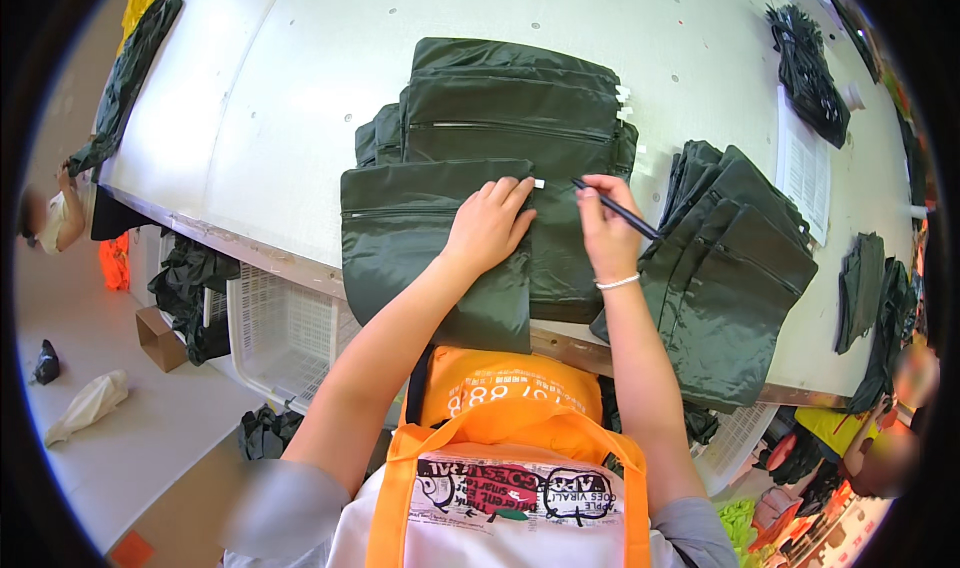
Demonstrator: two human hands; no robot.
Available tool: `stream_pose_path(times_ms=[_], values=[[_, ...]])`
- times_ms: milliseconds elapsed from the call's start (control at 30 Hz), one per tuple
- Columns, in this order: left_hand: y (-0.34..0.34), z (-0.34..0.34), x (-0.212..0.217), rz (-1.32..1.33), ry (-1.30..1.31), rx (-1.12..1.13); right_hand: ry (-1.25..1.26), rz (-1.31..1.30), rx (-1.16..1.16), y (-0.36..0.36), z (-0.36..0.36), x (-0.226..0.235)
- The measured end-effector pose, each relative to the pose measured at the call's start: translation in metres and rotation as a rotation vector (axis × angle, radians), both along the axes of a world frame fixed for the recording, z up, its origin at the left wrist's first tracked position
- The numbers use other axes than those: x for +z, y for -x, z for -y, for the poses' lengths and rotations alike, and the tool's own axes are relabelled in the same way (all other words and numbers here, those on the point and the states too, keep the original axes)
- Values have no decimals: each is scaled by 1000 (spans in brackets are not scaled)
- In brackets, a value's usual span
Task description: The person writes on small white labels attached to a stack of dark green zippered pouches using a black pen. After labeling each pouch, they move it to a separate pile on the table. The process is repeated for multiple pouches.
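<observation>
A dark green zippered fabric piece (400, 238) lies at the near edge of the white table (300, 88). My left hand (490, 226) presses flat on its right end, next to a small white tag. My right hand (606, 230) grips a thin dark pen (618, 209), whose tip points left toward that tag. Behind both hands sits a stack of the same green zippered pieces (515, 108). To the right of my right forearm spreads a fanned pile of green pieces (735, 273).
A printed paper sheet (803, 168) lies right of the fanned pile, with a dark bundle (808, 73) behind it. White plastic baskets (285, 333) stand under the table edge. Another person (50, 218) is at far left, one more (890, 438) at lower right.
</observation>
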State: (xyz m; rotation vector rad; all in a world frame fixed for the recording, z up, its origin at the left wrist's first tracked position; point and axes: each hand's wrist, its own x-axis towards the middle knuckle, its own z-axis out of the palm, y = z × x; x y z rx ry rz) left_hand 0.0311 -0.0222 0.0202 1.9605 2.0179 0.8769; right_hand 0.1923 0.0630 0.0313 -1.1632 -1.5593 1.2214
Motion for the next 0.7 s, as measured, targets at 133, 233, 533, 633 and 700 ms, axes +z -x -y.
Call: stream_pose_path(times_ms=[133, 233, 533, 633, 700], values=[[6, -11, -15, 6, -6, -5, -12, 58, 0, 22, -2, -15], [8, -9, -21, 56, -45, -5, 5, 79, 0, 26, -2, -27], [6, -14, -20, 30, -29, -32, -119, 146, 18, 28, 2, -38], [6, -16, -22, 21, -51, -27, -130, 143, 19, 29, 1, -37], [6, -16, -23, 9, -28, -33, -141, 150, 12, 30, 0, -34]])
